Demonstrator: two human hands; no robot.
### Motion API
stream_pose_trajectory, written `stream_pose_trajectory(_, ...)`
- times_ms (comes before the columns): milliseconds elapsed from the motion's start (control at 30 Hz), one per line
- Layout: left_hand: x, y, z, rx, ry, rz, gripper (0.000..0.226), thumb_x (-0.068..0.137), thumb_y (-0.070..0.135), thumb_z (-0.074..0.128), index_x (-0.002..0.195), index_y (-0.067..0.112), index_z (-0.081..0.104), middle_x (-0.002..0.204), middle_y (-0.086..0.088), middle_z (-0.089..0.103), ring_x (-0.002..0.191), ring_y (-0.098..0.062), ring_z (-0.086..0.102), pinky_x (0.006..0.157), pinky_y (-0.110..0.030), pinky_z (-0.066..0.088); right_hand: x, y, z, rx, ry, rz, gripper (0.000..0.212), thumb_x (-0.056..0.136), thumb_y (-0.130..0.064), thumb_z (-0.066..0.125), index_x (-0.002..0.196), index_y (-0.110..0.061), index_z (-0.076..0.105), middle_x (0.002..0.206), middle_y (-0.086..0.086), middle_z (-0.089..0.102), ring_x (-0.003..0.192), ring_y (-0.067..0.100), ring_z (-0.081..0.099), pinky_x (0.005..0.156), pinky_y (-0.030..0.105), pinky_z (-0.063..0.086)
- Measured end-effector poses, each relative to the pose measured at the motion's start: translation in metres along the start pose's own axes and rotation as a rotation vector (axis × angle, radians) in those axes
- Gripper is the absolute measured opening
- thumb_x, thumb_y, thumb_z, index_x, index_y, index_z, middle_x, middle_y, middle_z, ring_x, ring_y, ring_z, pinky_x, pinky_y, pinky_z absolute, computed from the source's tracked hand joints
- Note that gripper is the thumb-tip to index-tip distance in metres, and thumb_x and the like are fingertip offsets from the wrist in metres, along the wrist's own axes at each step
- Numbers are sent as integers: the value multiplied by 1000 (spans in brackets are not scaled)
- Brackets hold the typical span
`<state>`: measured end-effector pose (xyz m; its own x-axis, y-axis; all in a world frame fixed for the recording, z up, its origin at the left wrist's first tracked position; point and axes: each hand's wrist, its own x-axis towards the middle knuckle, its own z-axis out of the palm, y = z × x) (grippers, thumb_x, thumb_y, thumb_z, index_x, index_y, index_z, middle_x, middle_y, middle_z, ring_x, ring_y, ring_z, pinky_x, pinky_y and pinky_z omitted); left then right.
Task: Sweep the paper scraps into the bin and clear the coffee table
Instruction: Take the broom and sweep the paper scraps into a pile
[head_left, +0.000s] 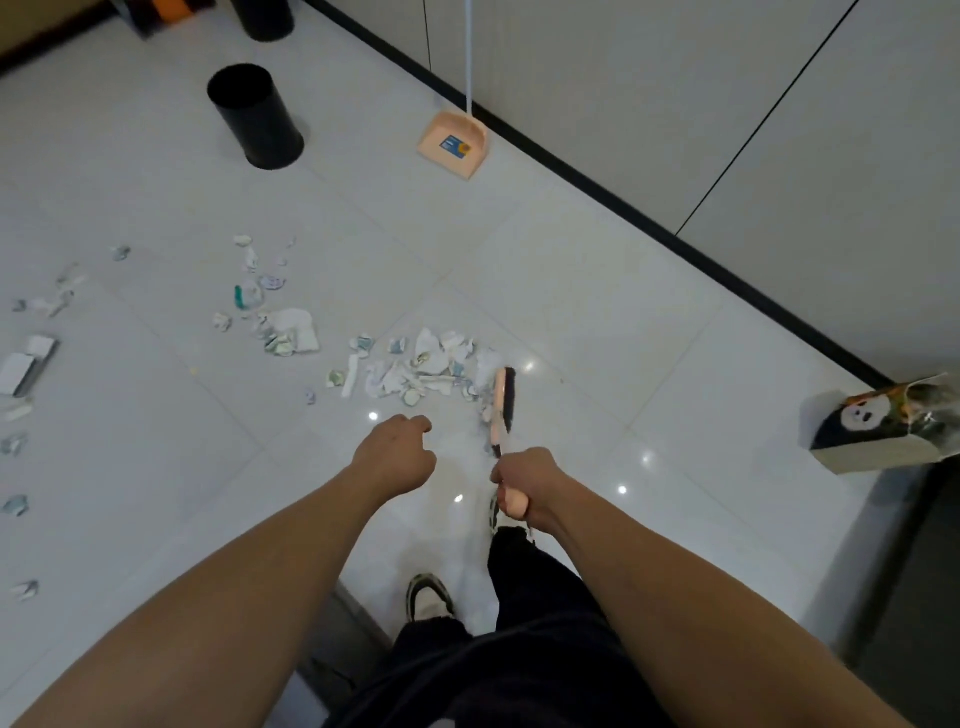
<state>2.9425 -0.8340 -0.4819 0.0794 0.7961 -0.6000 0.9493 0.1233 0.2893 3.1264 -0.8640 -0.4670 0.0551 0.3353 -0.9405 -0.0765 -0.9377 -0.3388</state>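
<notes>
Many crumpled paper scraps (415, 364) on glossy tile | right hand (524, 480) fingers wrap peach broom (503, 402) | left hand (397, 449) loosely curled

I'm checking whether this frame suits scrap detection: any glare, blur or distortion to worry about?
Head view: small ceiling-light glare spots dot the glossy floor near the broom head; wide-angle bending curves the baseboard; the far-left paper scraps look soft; light is dim and even, shadows faint.

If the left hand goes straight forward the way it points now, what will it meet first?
Probably the paper scraps on the floor just ahead of the left hand; nothing else lies between, though depth is unclear.
</notes>
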Motion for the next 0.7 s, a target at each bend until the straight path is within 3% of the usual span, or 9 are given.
stream_pose_trajectory(100, 17, 22, -14, 10, 12, -12, 51, 88, 24, 50, 139, 21, 46, 134, -7, 50, 123, -26, 46, 93, -34, 41, -1, -40, -21, 52, -58, -49, 14, 89, 10, 52, 83, -2, 50, 63, 8, 39, 37, 15, 35, 34, 17, 28)
stream_pose_trajectory(267, 41, 68, -28, 18, 31, 30, 52, 88, 24, 51, 139, 21, 46, 134, -7, 50, 122, -25, 47, 94, -36, 44, 5, -74, -46, -8, -54, -66, 14, 92, 4, 55, 79, -1, 54, 63, 8, 41, 43, 15, 35, 36, 15, 30)
stream_pose_trajectory(400, 55, 87, -34, 42, 14, 56, 52, 89, 25, 50, 141, 21, 45, 137, -6, 48, 126, -25, 44, 99, -38, 42, 15, -78, -62, -163, 96, -176, 15, 84, 6, 49, 73, -4, 45, 62, 9, 44, 37, 19, 44, 41, 20, 36)
stream_pose_trajectory(533, 66, 86, -37, 43, -13, 43, 52, 89, 25, 50, 141, 20, 44, 137, -7, 48, 125, -25, 45, 99, -38, 42, 30, -83, -89, -299, 237, -160, 20, 81, 3, 48, 64, -7, 44, 34, 5, 46, 40, 22, 52, 46, 23, 38)
stream_pose_trajectory(633, 73, 75, -40, 35, -18, 21, 51, 90, 26, 50, 140, 20, 45, 137, -8, 48, 126, -26, 44, 98, -36, 42, 44, -94, -93, -156, 268, -152, 28, 86, -4, 55, 63, -12, 42, 55, 5, 48, 47, 16, 44, 48, 19, 36)
stream_pose_trajectory(700, 76, 63, -44, 19, -19, 6, 50, 90, 26, 50, 139, 20, 45, 136, -8, 48, 126, -26, 44, 98, -35, 41, 53, -93, -83, -308, 235, -146, 29, 87, -4, 57, 65, -15, 41, 64, 1, 43, 54, 11, 38, 50, 16, 32)
